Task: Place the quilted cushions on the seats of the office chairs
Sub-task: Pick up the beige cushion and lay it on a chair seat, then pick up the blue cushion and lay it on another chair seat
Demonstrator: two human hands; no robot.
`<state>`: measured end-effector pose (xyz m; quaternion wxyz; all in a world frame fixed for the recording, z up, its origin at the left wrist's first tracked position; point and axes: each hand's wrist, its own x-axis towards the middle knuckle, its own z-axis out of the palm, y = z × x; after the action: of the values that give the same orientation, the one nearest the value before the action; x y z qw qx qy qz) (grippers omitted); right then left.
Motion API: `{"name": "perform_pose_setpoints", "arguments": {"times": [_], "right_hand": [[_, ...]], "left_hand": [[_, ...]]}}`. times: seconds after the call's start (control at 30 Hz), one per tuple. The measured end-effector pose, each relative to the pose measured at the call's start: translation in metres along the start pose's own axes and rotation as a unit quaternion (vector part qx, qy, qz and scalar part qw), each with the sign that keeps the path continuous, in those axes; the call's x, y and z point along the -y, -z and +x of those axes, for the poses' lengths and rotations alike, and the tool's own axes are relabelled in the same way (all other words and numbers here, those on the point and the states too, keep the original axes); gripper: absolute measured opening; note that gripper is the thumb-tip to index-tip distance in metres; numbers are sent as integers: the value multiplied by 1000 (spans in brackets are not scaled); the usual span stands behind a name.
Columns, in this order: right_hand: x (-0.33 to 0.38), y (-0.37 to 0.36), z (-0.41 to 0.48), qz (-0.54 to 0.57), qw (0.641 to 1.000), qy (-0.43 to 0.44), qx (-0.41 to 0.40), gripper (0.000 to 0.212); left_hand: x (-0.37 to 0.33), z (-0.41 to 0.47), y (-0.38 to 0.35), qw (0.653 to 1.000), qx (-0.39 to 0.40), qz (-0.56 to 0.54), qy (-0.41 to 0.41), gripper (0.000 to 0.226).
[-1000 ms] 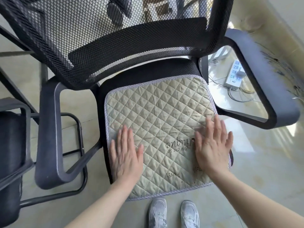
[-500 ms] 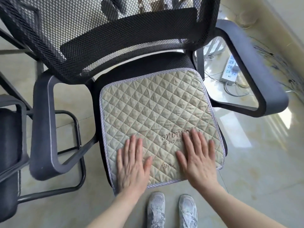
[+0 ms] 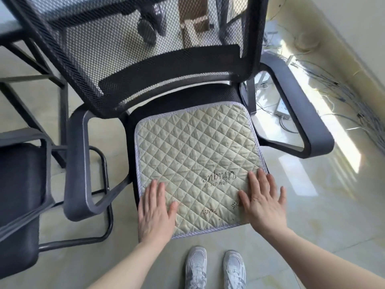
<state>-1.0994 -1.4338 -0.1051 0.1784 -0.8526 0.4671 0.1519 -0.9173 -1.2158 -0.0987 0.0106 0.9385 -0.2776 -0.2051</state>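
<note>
Pressing flat on the near edge of the cushion [image 3: 195,163] were both hands: left hand [image 3: 155,211] at the near left corner, right hand [image 3: 263,202] at the near right corner, each spread open, palm down, gripping nothing.

Cushion: beige, quilted, grey-trimmed, lying on the black seat [image 3: 183,101] of the office chair [image 3: 145,65], between the armrests, lettering toward the person.

Change noted: half a second earlier the hands lay closer together near the middle of the front edge; they had since slid apart toward the corners, a smoothing stroke. The cloth lay fairly flat, though its near edge seemed to overhang the seat front slightly; hard to be sure from this angle.

Meaning for the task: this chair looked essentially finished.

Second chair [image 3: 18,184]: at far left, dark seat bare, no cushion visible on it.
</note>
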Motion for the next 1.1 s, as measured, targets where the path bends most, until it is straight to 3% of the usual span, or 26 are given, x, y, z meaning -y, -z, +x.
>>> {"name": "perform_pose_setpoints", "arguments": {"times": [0.2,0.57,0.73,1.1], "right_hand": [[12,52,-18,19,1000,-7,6,66],[56,168,-52,81,995,35,-47,64],[88,224,-57,105,986,89,-99,61],[194,297,-101,180,957,191,-125,60]], "left_hand": [[-23,-17,50,989,-1,-131,61,70],[-30,-70,161,976,-29,-193,94,73],[-27,-84,223,965,-88,-219,117,68],[18,-130,325,918,-214,-304,140,67]]}}
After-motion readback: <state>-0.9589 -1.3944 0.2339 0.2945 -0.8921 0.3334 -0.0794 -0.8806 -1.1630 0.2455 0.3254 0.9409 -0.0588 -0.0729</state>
